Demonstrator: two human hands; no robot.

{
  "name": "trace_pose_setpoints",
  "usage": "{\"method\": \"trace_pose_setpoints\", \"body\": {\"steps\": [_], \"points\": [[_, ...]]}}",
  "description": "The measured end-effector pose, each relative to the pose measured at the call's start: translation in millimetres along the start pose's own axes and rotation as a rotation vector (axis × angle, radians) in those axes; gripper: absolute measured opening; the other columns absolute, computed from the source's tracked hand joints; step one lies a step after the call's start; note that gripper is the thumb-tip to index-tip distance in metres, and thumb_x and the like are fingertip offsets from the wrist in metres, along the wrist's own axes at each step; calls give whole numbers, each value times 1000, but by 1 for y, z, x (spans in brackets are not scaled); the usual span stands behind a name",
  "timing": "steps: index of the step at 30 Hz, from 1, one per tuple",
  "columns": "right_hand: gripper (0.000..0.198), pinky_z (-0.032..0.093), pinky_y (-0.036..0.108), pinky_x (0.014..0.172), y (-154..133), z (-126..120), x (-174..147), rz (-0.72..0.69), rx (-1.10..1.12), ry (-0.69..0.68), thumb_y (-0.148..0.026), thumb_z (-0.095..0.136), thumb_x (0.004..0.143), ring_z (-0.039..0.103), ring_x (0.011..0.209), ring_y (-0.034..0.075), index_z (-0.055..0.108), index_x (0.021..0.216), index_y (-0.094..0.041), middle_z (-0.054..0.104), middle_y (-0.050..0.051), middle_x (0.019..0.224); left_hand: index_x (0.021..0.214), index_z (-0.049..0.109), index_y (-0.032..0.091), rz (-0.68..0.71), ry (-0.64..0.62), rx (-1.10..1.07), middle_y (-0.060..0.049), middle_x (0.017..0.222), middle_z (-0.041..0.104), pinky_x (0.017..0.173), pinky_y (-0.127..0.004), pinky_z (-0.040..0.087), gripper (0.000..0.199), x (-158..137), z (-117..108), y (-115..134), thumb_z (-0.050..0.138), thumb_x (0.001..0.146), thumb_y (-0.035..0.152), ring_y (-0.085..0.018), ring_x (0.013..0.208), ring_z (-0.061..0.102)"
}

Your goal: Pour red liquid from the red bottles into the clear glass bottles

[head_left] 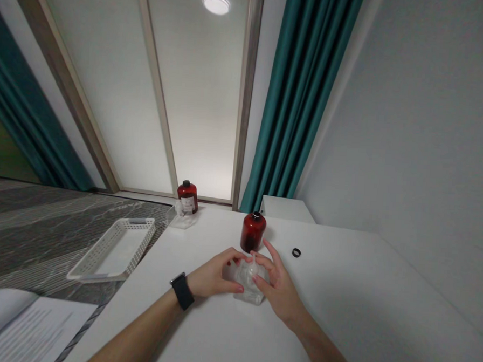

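Note:
On the white table, both hands meet over a clear, angular dish [254, 297] with a small whitish, translucent piece [253, 268] standing on it. My left hand [216, 274], with a black watch [183, 291] on the wrist, curves around the dish's left side, thumb and fingers against it. From the right, my right hand [278, 291] closes its thumb and fingers around the small piece, with one finger raised. Just behind the hands stands a dark red bottle [253, 233], its neck uncapped. A black ring [296, 252] lies to the right of it.
At the table's far left corner, a capped red bottle [189, 199] with a pale label stands by another clear dish [181, 221] bearing a white piece. Further left are a white perforated basket [116, 250] and an open book [39, 330]. A white cabinet [286, 209] stands behind the table.

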State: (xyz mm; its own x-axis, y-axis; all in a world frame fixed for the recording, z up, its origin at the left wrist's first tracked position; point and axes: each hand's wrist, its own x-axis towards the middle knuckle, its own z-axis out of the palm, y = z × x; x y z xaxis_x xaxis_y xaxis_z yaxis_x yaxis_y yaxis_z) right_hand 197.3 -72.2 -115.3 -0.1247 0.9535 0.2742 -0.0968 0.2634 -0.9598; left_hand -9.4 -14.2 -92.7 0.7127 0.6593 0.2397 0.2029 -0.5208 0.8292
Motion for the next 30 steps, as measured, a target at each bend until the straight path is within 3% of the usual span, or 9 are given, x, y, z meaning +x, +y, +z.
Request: {"method": "trace_pose_setpoints", "body": {"steps": [10, 18, 24, 30], "points": [[76, 37, 44, 107, 6, 6, -2, -43, -109, 101, -36, 67, 85, 58, 112, 23, 28, 150, -31, 62, 3, 100, 121, 53, 19, -11, 34, 10, -9, 117, 59, 88, -38, 44, 55, -3, 5, 9, 76, 76, 39, -25, 100, 55], [71, 38, 45, 106, 7, 3, -1, -3, -127, 93, -30, 65, 85, 59, 110, 23, 31, 147, -30, 63, 4, 105, 118, 52, 18, -60, 74, 46, -8, 114, 59, 87, -38, 44, 54, -4, 11, 11, 77, 74, 35, -25, 100, 55], [75, 32, 48, 110, 5, -8, 1, 1, -259, 137, -26, 68, 81, 55, 114, 24, 31, 146, -31, 57, 4, 112, 116, 55, 17, -40, -28, 9, -8, 109, 61, 86, -37, 44, 49, -6, -7, 10, 71, 80, 46, -24, 97, 55], [79, 35, 47, 107, -5, -19, 1, 70, -380, 72, -26, 69, 74, 51, 113, 25, 33, 144, -26, 50, 5, 117, 106, 59, 16, -71, -78, -6, -6, 98, 64, 82, -34, 46, 30, -6, -16, 7, 64, 87, 39, -20, 90, 58]]}}
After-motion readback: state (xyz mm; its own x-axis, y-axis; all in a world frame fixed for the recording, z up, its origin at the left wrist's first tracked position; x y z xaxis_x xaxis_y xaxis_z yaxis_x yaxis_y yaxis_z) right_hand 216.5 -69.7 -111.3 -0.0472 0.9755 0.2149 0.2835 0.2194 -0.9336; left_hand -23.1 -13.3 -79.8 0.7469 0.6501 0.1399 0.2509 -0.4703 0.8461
